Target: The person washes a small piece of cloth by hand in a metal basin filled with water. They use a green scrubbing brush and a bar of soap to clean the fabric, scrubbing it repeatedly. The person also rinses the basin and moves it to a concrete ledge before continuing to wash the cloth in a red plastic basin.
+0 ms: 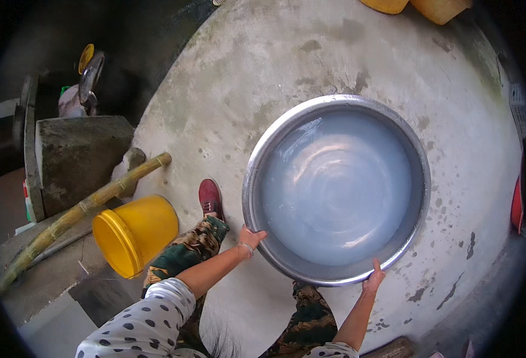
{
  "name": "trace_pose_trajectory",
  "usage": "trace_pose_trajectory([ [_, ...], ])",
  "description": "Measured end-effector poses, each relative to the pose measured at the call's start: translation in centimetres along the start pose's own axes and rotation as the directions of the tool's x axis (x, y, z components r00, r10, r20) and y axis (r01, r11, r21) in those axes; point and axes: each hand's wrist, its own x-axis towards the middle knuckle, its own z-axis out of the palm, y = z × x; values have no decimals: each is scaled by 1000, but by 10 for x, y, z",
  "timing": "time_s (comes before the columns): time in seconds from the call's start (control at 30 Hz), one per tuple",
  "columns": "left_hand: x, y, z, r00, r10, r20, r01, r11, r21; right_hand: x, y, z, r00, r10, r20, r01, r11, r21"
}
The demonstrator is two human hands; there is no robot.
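Note:
A wide, round metal basin (pixel 425 197) holds cloudy, pale bluish water (pixel 334 191) with rings on its surface. My left hand (pixel 251 237) grips the basin's rim at its lower left, thumb over the edge. At the lower right of the same rim, my right hand (pixel 374 277) is closed on the metal, with its thumb on top. The fingers under the rim are hidden on both sides. Whether the basin rests on the floor or is lifted, I cannot tell.
A yellow bucket (pixel 146 230) lies on its side at the left, beside a bamboo pole (pixel 90 203). Behind them stands a concrete block (pixel 81 161). Yellow containers (pixel 439 7) sit at the far edge of the stained concrete floor (pixel 233 101). A red object (pixel 516 206) is far right.

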Motion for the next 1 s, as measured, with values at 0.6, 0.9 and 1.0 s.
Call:
trace_pose_trajectory([
  [0.6,88,95,-56,977,182,110,-180,983,-27,-4,-22,135,995,-17,102,18,1000,-2],
  [0.9,199,187,-134,906,410,-101,-403,912,79,-4,-25,288,907,-43,419,15,997,71],
  [1.0,171,234,-133,903,380,-202,-393,919,-25,-25,-36,346,861,-22,508,-36,994,104],
])
